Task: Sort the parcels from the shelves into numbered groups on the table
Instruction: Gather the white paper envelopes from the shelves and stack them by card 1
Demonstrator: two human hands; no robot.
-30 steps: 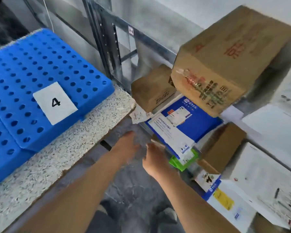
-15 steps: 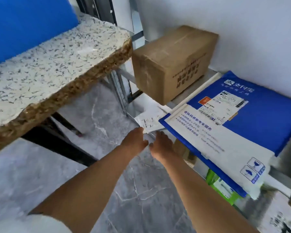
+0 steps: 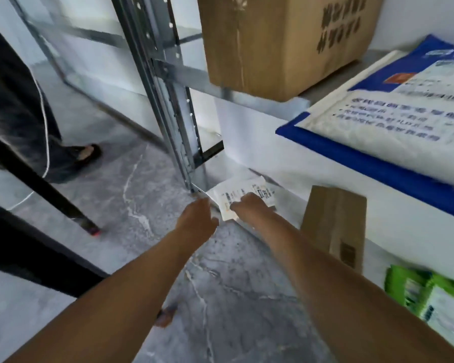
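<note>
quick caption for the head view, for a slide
Left hand and right hand reach a small white parcel on a low shelf, below a cardboard box and blue mailer.

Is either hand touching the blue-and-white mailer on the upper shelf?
No, the left hand and right hand are both lower down at the small white parcel, well clear of the blue-and-white mailer.

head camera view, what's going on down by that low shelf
A person is reaching with both hands to the lower shelf for a small white parcel with a printed label. The right hand lies on top of it and the left hand is at its left corner; whether either grip has closed is unclear. The parcel overhangs the shelf's front edge. A cardboard box and a blue and white mailer sit on the shelf above, untouched.
</note>
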